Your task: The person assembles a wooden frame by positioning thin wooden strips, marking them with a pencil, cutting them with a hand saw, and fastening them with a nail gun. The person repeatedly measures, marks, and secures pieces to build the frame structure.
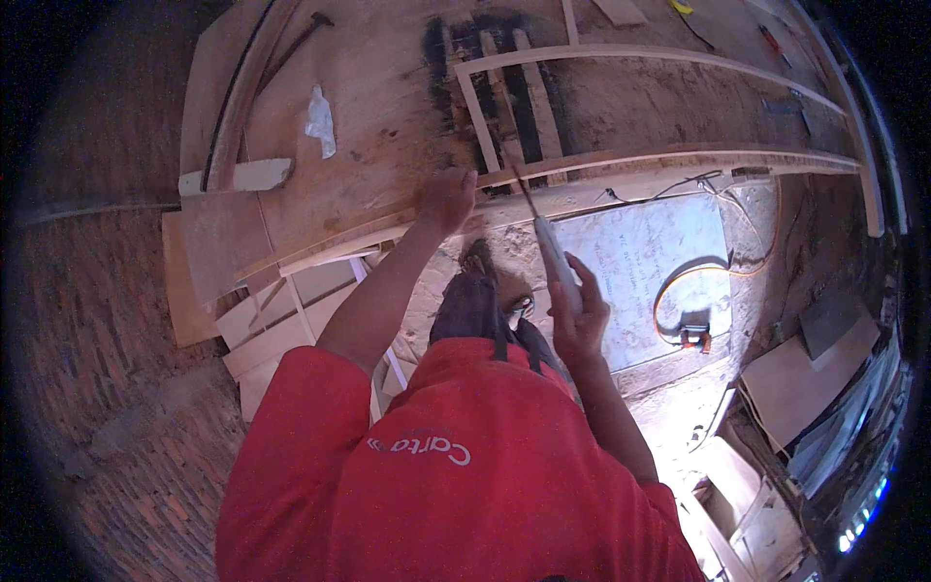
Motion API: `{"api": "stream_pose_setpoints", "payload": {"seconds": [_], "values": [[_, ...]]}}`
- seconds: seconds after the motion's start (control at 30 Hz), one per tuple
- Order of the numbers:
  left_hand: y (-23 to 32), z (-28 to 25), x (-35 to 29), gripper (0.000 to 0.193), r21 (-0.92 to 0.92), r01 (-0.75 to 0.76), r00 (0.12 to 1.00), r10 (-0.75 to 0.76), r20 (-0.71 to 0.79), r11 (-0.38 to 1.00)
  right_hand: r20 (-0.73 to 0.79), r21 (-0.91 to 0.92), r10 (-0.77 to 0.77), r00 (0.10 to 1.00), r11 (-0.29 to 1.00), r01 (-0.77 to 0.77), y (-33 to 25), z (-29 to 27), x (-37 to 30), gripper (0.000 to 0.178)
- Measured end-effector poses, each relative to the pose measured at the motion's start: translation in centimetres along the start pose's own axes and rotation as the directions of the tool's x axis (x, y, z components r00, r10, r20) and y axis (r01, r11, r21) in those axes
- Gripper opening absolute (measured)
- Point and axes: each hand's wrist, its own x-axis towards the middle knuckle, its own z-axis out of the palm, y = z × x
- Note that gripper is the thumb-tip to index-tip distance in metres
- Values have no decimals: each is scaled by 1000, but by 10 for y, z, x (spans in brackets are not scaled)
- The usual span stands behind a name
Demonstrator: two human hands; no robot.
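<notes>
My left hand (448, 201) is closed at the near edge of the workbench, around the left end of a long wooden strip (679, 155). In my right hand (582, 315) is a hand saw (551, 247), with a pale grey section near the fingers and a thin dark blade seen almost edge-on. That blade slants up and left across the strip, just right of my left hand. Whether it has cut into the wood cannot be made out. The strip belongs to, or lies along, a long wooden frame (475, 112) on the bench.
On the workbench (378, 107) lie a hammer (299, 44), a crumpled white plastic piece (319, 121) and a pale board (247, 177). Right of my legs, an orange-cabled power tool (694, 335) rests on a pale sheet (635, 262). Boards (815, 373) lean at the far right.
</notes>
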Motion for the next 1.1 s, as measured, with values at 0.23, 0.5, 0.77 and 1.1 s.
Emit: {"api": "stream_pose_setpoints", "payload": {"seconds": [0.23, 0.5, 0.77, 1.1], "values": [[-5, 5, -2, 49, 119, 67, 996, -60, -66, 991, 24, -133, -91, 996, 987, 93, 21, 21, -26, 42], [-14, 13, 1, 45, 50, 117, 993, -117, -16, 992, -15, -187, -41, 999, 982, 37, 29, 44, -42, 46], [6, -3, -1, 44, 63, 104, 995, -104, -6, 993, -32, -167, 208, 978, 963, -211, -9, 51, -33, 43], [1, 0, -4, 60, -25, 80, 991, -82, -102, 996, -67, -248, -18, 998, 969, 1, -3, 42, -49, 38]]}}
